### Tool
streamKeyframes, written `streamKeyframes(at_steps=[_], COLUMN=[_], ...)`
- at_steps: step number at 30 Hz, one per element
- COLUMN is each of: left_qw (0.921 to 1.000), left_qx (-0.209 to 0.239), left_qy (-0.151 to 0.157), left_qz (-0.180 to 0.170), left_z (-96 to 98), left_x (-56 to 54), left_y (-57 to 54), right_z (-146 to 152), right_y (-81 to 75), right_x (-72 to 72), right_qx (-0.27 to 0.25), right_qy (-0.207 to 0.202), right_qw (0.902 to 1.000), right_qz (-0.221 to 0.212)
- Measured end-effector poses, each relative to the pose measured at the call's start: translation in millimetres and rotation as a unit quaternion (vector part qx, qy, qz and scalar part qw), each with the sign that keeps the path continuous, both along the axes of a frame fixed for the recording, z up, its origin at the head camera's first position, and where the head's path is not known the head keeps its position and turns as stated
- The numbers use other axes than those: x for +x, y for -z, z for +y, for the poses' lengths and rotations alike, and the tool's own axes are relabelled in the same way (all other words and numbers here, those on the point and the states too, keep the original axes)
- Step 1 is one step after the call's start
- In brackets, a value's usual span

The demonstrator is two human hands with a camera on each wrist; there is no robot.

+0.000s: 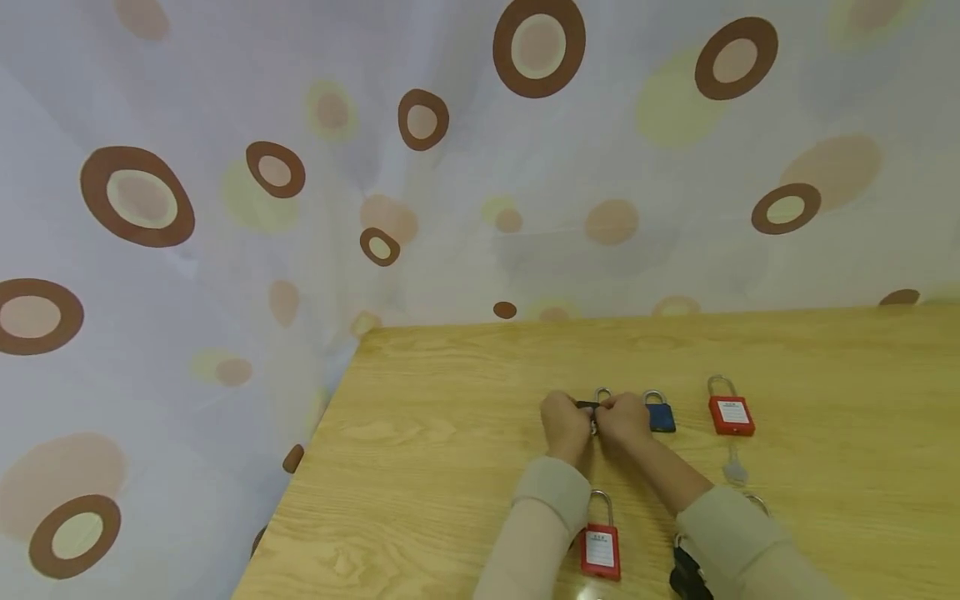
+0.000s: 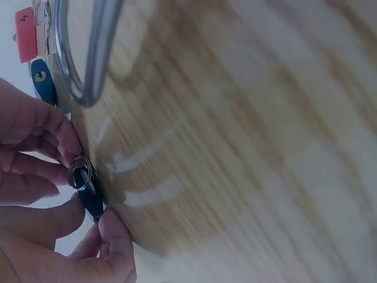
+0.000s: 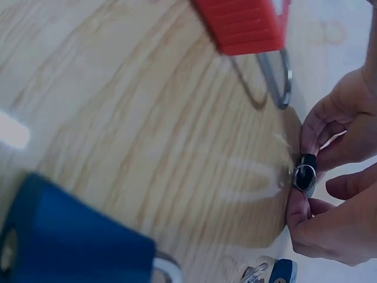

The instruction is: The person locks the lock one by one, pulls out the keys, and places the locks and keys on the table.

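A small dark padlock [image 1: 587, 405] lies between both hands on the table, its metal shackle [image 1: 603, 392] pointing to the far side. My left hand [image 1: 566, 423] pinches one end of its body; in the left wrist view the left fingertips [image 2: 112, 227] sit at its lower end. From the other side my right hand [image 1: 625, 421] pinches the opposite end. Metal key rings [image 2: 81, 173] hang at the near face of the padlock. Fingers hide the keyhole, and whether a key is in it cannot be seen. Just right of the right hand lies a blue padlock [image 1: 661, 417].
A red padlock [image 1: 732, 415] stands farther right, with a key [image 1: 735, 468] below it. Another red padlock [image 1: 600, 550] lies by the left sleeve. A dark object [image 1: 687, 575] and a shackle [image 1: 758, 503] show beside the right sleeve. A patterned curtain [image 1: 450, 275] borders the wooden table [image 1: 435, 392].
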State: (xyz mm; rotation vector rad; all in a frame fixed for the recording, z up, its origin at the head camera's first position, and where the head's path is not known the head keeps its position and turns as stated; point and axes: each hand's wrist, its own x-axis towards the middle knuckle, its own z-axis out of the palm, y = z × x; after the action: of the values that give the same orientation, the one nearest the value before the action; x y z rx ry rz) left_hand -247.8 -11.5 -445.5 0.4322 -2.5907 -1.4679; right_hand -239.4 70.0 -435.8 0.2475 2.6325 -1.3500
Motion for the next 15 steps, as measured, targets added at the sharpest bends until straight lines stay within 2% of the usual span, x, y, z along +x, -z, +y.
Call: streamKeyframes(at_steps=[5, 9, 12, 13, 15], left_qw=[0.9988, 0.9899, 0.9739, 0.97, 0.9572], left_qx=[0.048, 0.135, 0.215, 0.231, 0.275], left_qy=[-0.011, -0.001, 0.02, 0.03, 0.051], left_qz=[-0.008, -0.044, -0.07, -0.07, -0.073], left_z=[-1.4, -4.4, -8.2, -10.1, -13.6], left_x=[-1.8, -1.7, 1.1, 2.6, 7.2], left_y=[-2.0, -4.5, -9.4, -11.0, -15.0], right_z=[1.3, 1.7, 4.5, 6.2, 10.2], right_y=[-3.8, -6.9, -12.1, -15.1, -22.0], right_x=[-3.8, 0.3, 6.5, 9.0, 14.5], right_qx=[-0.063, -0.125, -0.156, -0.163, -0.181], right_qy=[0.007, 0.044, 0.065, 0.065, 0.058], right_qw=[0.9973, 0.9903, 0.9854, 0.9844, 0.9818], right_qz=[-0.037, -0.041, -0.022, -0.013, 0.004])
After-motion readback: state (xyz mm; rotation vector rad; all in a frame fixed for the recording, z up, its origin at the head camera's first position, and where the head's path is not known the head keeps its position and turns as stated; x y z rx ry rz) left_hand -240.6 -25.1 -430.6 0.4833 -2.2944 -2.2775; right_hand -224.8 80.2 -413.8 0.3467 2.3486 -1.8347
